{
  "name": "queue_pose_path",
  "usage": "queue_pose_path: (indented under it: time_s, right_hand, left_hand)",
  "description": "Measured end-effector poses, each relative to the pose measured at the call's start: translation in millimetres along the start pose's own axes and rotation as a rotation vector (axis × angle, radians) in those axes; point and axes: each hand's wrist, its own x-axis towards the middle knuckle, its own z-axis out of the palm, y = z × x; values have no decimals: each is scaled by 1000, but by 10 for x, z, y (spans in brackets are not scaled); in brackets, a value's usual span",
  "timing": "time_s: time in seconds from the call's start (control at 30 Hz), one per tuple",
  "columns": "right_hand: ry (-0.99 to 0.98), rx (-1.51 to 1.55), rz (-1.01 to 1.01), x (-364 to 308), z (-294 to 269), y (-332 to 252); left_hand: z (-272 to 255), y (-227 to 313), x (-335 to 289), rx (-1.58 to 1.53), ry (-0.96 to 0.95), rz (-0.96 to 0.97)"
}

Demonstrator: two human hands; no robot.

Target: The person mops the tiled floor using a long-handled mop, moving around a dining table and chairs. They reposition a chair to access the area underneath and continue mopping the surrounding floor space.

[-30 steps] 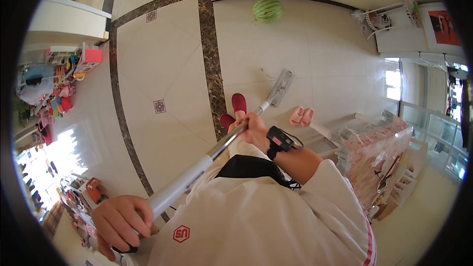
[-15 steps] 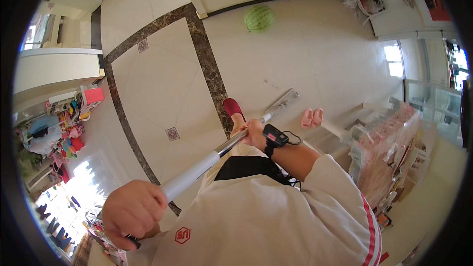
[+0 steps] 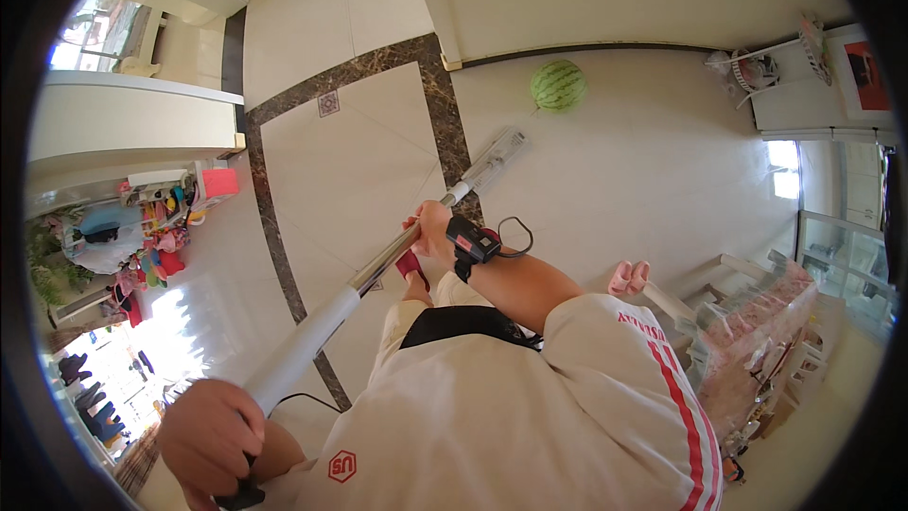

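Note:
A long-handled mop [image 3: 305, 343] slants across in front of me, from the lower left up to the floor ahead. My left hand [image 3: 210, 440] is closed at the top end of its pale grey handle. Further down, my right hand [image 3: 434, 229] wraps round the shiny metal pole. The flat mop head [image 3: 496, 157], pale and slightly blurred, lies on the tiles just right of the dark marble strip [image 3: 445, 114]. A black device with a cable loop [image 3: 473, 238] is strapped to my right wrist.
A green watermelon [image 3: 558, 86] sits on the floor by the far wall. Pink slippers [image 3: 629, 278] lie to the right, near a table with a pink patterned cover [image 3: 747, 322]. Toys and clutter [image 3: 156, 246] crowd the left side. A white rack [image 3: 757, 74] stands at the far right.
The mop head has swept away from me and to the left across the floor, toward the marble strip. Both hands keep their grip, and the whole view has shifted slightly.

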Motion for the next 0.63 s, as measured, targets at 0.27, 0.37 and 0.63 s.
queue_pose_path:
  time_s: [0.27, 0.37, 0.63]
  right_hand:
    - [-59, -28, -180, 143, 232, 178]
    - [-249, -79, -252, 204, 106, 141]
    - [-254, 125, -352, -1235, -59, 637]
  left_hand:
    - [-256, -191, -833, -88, 789, 110]
    - [-651, -582, -1625, 107, 796, -196]
    - [-1052, -2282, -4219, 707, -454, -501]
